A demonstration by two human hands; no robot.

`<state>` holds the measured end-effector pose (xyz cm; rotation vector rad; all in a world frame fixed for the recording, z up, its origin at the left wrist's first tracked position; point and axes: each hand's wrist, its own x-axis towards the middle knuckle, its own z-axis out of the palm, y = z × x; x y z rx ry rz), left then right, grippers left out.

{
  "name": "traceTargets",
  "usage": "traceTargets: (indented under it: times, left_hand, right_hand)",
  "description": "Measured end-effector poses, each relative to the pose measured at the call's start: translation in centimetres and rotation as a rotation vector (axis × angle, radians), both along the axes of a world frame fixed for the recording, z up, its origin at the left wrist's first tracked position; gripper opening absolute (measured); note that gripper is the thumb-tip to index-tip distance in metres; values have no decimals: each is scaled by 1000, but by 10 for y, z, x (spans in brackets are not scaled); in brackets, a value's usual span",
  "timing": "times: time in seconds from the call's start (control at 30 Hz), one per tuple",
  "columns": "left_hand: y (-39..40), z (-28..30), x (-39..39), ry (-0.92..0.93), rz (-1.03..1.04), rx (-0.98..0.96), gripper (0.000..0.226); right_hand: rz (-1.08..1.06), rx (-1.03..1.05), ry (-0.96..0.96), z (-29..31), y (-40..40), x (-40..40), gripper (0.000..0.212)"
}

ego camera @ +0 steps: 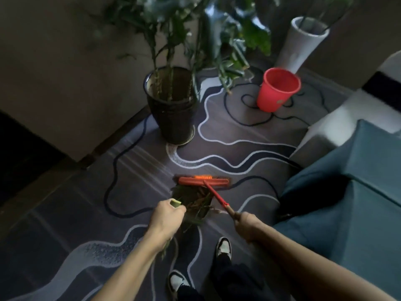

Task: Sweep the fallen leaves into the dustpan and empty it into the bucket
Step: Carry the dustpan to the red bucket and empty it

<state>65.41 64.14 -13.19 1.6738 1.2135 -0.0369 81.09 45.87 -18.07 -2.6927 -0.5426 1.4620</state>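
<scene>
A dark dustpan [191, 203] lies on the patterned rug, filled with brown and green fallen leaves [198, 204]. My left hand [166, 218] is closed around the dustpan's pale green handle [175, 202] at its near left. My right hand [247, 225] grips the wooden end of a red broom handle [217, 197]. The red broom head [202, 181] rests across the dustpan's far edge. A red bucket [277, 90] stands upright and open on the rug, far right of the dustpan.
A dark woven pot with a tall plant [172, 105] stands just beyond the dustpan. A white planter [301, 44] sits behind the bucket. A teal sofa [347, 192] borders the right side. My feet [223, 246] are on the rug below the dustpan.
</scene>
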Motion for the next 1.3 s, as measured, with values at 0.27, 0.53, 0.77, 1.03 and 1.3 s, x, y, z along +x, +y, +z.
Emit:
traceTargets:
  times: [0.27,0.53,0.77,1.03,1.3]
  left_hand:
    - [-12,71,153,-130,-132,46,26]
    - [-41,139,327,-188,-205,143,33]
    - [-52,180,449,-227,-271,215,25]
    - [-28,180,592,-273,-290,245,31]
    - [28,178,775,-301,-372,257,31]
  right_hand:
    - [-162,95,-148,62,-31,122,32]
    - [-318,208,-172,101,-72,268,35]
    - [-382,288,-190,118,-94,371,36]
    - [-478,301,-176,120,-73,506,34]
    - [-514,288,-253,127,-27,682,37]
